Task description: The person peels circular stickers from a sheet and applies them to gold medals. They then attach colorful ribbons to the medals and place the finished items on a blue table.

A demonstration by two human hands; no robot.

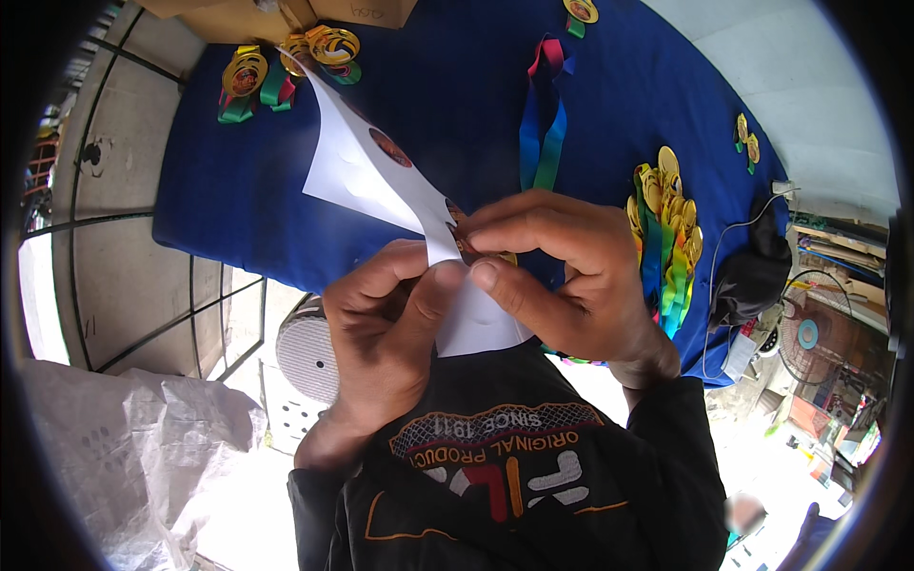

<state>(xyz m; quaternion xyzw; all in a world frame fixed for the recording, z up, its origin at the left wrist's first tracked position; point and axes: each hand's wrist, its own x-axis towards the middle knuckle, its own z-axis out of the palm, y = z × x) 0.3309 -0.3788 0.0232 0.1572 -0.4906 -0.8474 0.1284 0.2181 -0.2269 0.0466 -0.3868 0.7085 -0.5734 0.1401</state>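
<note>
A white sheet of round dark-red stickers (357,167) is held up, bent, in front of my chest. My left hand (381,324) pinches it between thumb and fingers. On the other side, my right hand (562,266) has its thumb and fingertips closed at the sheet's bend, by one of the round stickers. Both thumbs nearly meet there. Beyond the hands a ribbon (543,133), red, blue and green, lies on the blue-covered table (428,105). A bit of gold shows behind my right fingers, mostly hidden.
Gold medals (245,72) with green and red ribbons rest at the table's far left, beside a cardboard box (352,11). A heap of gold medals (666,205) lies to the right. Farther right are a black cloth (754,276), a cable and a fan (814,328).
</note>
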